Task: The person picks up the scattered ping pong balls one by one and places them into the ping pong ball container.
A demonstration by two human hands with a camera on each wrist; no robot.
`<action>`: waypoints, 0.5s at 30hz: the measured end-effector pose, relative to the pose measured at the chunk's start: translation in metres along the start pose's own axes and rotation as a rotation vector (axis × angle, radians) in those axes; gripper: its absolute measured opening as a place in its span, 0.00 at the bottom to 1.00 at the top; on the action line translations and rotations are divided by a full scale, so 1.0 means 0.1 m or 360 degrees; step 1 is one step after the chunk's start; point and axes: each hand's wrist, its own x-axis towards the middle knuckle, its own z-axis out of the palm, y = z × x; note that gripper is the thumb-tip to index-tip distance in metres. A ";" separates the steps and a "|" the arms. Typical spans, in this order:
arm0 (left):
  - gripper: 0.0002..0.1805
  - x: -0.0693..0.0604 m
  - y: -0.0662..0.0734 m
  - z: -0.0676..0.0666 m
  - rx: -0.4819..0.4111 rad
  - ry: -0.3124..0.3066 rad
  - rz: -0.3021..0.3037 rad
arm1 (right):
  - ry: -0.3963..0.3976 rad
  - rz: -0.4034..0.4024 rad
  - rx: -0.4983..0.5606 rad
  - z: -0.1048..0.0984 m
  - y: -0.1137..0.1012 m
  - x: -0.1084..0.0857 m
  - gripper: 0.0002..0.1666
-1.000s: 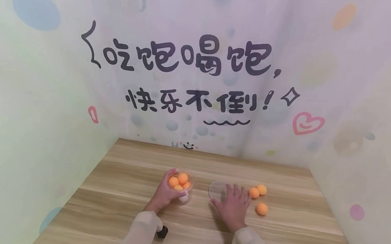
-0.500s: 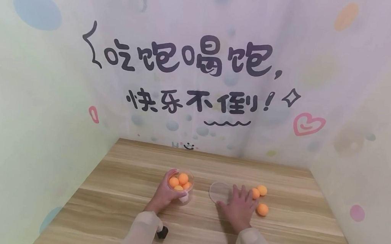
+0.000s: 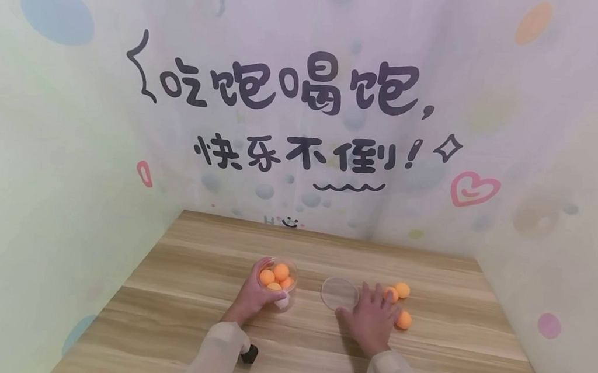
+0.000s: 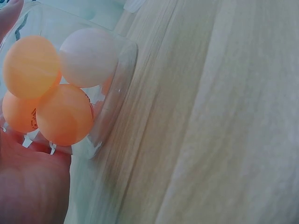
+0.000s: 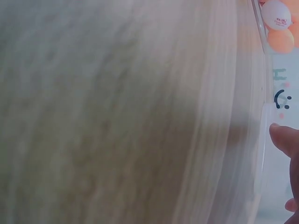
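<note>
A clear round container (image 3: pixel 290 296) holds several orange balls (image 3: pixel 281 272) and a white ball (image 4: pixel 88 58). My left hand (image 3: pixel 252 295) grips its left side, the thumb across the near side; in the left wrist view the palm (image 4: pixel 35 182) lies against the wall. My right hand (image 3: pixel 373 321) is spread, fingers pointing away, just right of a clear round lid (image 3: pixel 339 294) lying on the table. Its fingertips overlap one of three loose orange balls (image 3: pixel 402 290); contact is unclear. The right wrist view shows the thumb (image 5: pixel 285 139) near the lid's edge (image 5: pixel 264 154).
The wooden table (image 3: pixel 210 238) meets a printed back wall (image 3: pixel 245 200) with dark lettering. Pale side walls (image 3: pixel 564 231) stand left and right. Another loose orange ball (image 3: pixel 403 320) lies nearer the table's front, right of my right hand.
My right hand has moved a little to the right, uncovering the lid and partly covering the loose balls. My left hand keeps its grip on the container in the same place.
</note>
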 end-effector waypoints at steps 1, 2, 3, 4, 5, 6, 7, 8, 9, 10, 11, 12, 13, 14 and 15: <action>0.52 -0.02 0.05 0.00 -0.0001 -0.0008 0.0007 | 0.0006 0.0001 0.0002 -0.01 0.01 0.00 0.58; 0.52 -0.04 0.12 0.00 -0.0001 -0.0015 0.0002 | 0.0006 0.0004 0.0000 -0.02 0.03 0.00 0.58; 0.52 -0.06 0.18 0.00 -0.0001 -0.0024 0.0004 | 0.0014 0.0002 -0.0002 -0.02 0.04 -0.01 0.58; 0.52 -0.08 0.24 0.00 -0.0002 -0.0033 -0.0004 | 0.0019 -0.0003 -0.0001 -0.03 0.06 -0.01 0.58; 0.52 -0.10 0.29 0.00 -0.0004 -0.0042 -0.0008 | 0.0027 -0.0003 -0.0001 -0.03 0.07 -0.01 0.58; 0.51 -0.11 0.34 -0.01 0.0001 -0.0047 -0.0005 | 0.0034 -0.0004 -0.0001 -0.03 0.09 -0.01 0.58; 0.51 -0.12 0.34 -0.01 -0.0002 -0.0047 -0.0003 | 0.0038 -0.0003 0.0002 -0.03 0.11 -0.01 0.58; 0.52 -0.11 0.31 0.00 -0.0005 -0.0047 -0.0008 | 0.0040 -0.0001 0.0009 -0.03 0.13 -0.01 0.58; 0.52 -0.09 0.26 0.00 -0.0006 -0.0041 -0.0009 | 0.0043 0.0002 0.0014 -0.03 0.14 -0.02 0.58; 0.52 -0.07 0.21 0.00 -0.0007 -0.0035 -0.0012 | 0.0039 0.0005 0.0019 -0.02 0.16 -0.02 0.58; 0.53 -0.05 0.15 0.00 0.0000 -0.0026 -0.0010 | 0.0038 0.0009 0.0021 -0.03 0.17 -0.03 0.58; 0.53 -0.03 0.10 0.00 0.0013 -0.0016 -0.0012 | 0.0035 0.0007 0.0026 -0.03 0.17 -0.04 0.57; 0.53 -0.02 0.06 0.00 0.0023 -0.0007 -0.0017 | 0.0030 0.0003 0.0032 -0.03 0.18 -0.04 0.57; 0.54 0.00 0.01 0.00 0.0031 0.0002 -0.0027 | 0.0031 -0.0002 0.0029 -0.04 0.18 -0.05 0.57; 0.53 0.00 -0.01 0.00 0.0043 0.0011 -0.0032 | 0.0036 -0.0009 0.0025 -0.04 0.18 -0.05 0.57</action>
